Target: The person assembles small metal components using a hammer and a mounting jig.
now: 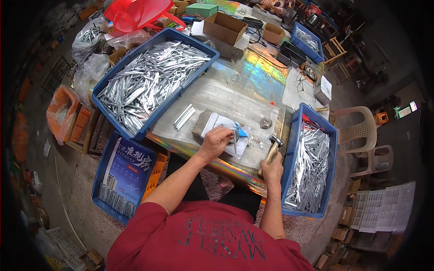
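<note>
From my distant place I watch through the head camera, and I take the grey stone block on the worktable as my landmark. White paper lies over this block. Above the paper, the left hand has its fingers closed together around a small metal piece; how firmly it is pinched, I cannot tell. A blue piece is just beside these fingers. The right hand, to the right of the block, is wrapped around the wooden handle of a hammer, with the metal head upward.

Now the containers. To the left of the block and beyond it, a large blue tray is heaped with silvery metal strips, lying in many directions. Between this tray and the block, a few loose strips lie side by side. To the right of the block, a second blue tray is also full of strips, and something red is at its far end. To the left of the block and nearer to the person, a third blue tray contains a printed sheet and a row of strips. Far beyond the block, to the right, a smaller blue tray holds similar metal pieces.
</note>
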Action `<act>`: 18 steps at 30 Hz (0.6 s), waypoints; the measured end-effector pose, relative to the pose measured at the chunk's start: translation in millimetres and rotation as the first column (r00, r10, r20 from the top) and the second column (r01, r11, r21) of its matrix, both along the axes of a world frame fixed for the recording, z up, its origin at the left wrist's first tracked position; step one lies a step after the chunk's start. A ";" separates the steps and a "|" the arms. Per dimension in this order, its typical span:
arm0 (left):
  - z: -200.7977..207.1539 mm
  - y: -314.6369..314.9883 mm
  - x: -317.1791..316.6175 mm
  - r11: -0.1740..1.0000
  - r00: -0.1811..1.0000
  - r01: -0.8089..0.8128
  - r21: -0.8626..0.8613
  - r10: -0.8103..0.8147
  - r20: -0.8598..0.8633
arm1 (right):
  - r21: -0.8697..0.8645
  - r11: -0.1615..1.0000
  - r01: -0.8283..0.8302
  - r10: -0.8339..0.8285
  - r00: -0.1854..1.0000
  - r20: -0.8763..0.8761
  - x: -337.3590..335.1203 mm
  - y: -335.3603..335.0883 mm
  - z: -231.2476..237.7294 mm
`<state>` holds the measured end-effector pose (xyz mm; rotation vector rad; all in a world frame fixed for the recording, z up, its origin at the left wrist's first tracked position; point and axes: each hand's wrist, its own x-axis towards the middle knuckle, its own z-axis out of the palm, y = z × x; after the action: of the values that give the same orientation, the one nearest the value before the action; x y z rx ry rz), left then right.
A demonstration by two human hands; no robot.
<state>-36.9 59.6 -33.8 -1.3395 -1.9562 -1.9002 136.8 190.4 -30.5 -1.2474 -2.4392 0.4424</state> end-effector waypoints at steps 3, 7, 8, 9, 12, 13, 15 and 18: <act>1.0 -1.1 0.3 1.000 1.000 0.001 -0.015 -0.001 0.006 | -0.079 0.991 0.104 -0.102 0.995 0.022 8.7 17.5 -12.0; 0.1 -1.4 -0.7 1.000 1.000 -0.008 0.006 0.008 0.005 | -0.812 0.565 -0.149 -0.378 0.827 -0.415 8.8 14.7 1.7; -1.0 -0.4 -0.9 1.000 1.000 -0.003 0.005 0.003 -0.001 | -0.770 0.586 -0.252 -0.408 0.729 -0.549 -1.4 -5.4 21.0; -2.7 -1.1 -0.1 1.000 1.000 0.000 0.001 0.000 -0.005 | -0.715 0.608 -0.345 -0.432 0.611 -0.663 -8.7 -23.3 37.4; 1.1 -2.7 0.1 1.000 1.000 0.003 0.010 -0.003 -0.002 | -0.660 0.574 -0.485 -0.258 0.658 -0.708 -6.8 -37.2 61.4; 1.1 -2.3 0.1 1.000 1.000 0.003 0.012 -0.003 -0.001 | -0.613 0.552 -0.565 -0.094 0.688 -0.719 -4.0 -37.8 63.3; 0.0 -1.7 -0.2 1.000 1.000 0.012 -0.005 -0.012 0.010 | -0.456 0.728 -0.512 0.248 0.817 -0.521 -1.7 -40.0 63.1; -3.4 -1.0 -0.4 0.999 1.000 -0.001 -0.043 0.001 -0.001 | -0.010 0.787 -0.617 0.566 0.728 -0.386 -12.4 -43.4 78.9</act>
<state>-37.3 58.7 -37.2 -1.3503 -2.0083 -1.8672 124.4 147.0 48.4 -0.3199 -2.4467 0.9393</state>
